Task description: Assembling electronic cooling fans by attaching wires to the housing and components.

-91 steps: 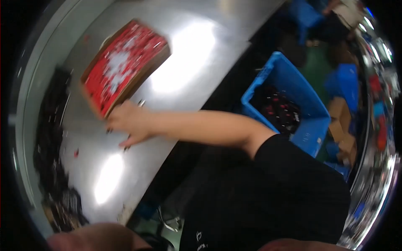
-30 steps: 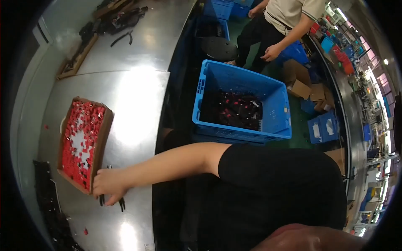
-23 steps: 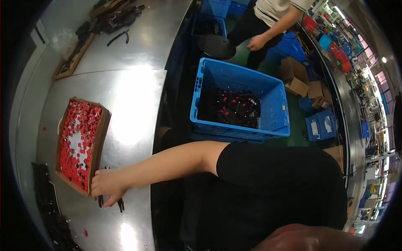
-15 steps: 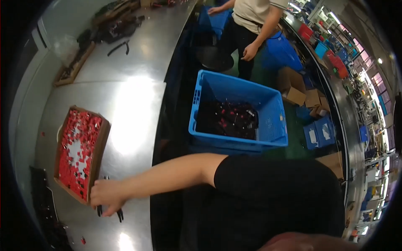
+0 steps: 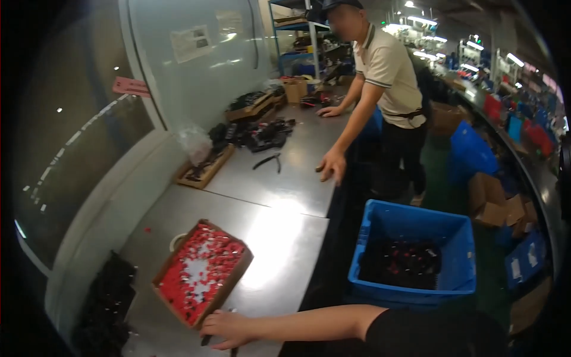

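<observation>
My right hand (image 5: 226, 329), whether gripping I cannot tell, is resting beside the shallow carton (image 5: 231, 281), which is presumably confining loose red pieces (image 5: 225, 256).

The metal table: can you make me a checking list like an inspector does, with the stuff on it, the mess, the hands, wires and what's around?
Surface: shiny metal table with a seam across it; one loose red bit.
Job's things: shallow cardboard tray of small red pieces, pale patch in the middle.
Clutter: dark heap at the left; more dark parts and a plier-like tool farther up.
Hands: right hand by the tray's near corner, over a dark tool, grip unclear; left hand out of view.
Cables: dark strip on the wall, maybe a cable.
Surroundings: blue crate on the right; co-worker leaning at the far part.
</observation>
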